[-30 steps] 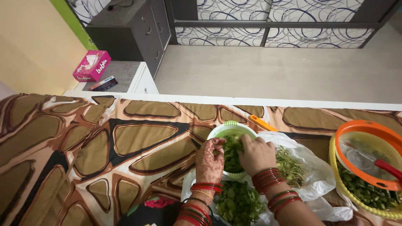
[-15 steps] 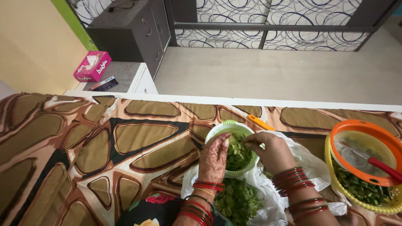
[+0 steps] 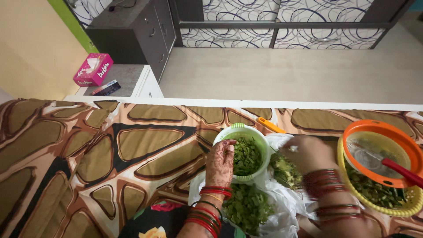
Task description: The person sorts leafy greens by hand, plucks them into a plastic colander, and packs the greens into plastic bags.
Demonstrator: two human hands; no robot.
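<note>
A small green and white strainer bowl (image 3: 260, 142) full of picked green leaves (image 3: 246, 156) sits on the patterned bedsheet. My left hand (image 3: 220, 164), with henna and red bangles, grips the bowl's left rim. My right hand (image 3: 308, 154) is blurred and lies to the right of the bowl, over a bunch of leafy stems (image 3: 284, 169) on a white plastic bag (image 3: 286, 207). Whether its fingers hold any stems I cannot tell. More loose leaves (image 3: 246, 207) lie on the bag below the bowl.
At the right a yellow basket (image 3: 405, 205) of greens carries an orange sieve (image 3: 374, 128) with a red-handled tool (image 3: 403, 171). An orange-handled tool (image 3: 271, 125) lies behind the bowl. Past the bed edge are a bare floor, a dark cabinet (image 3: 132, 31) and a pink tissue box (image 3: 92, 69).
My right hand has left the bowl and swung right onto the bunch of stems. My left hand has stayed on the bowl's rim.
</note>
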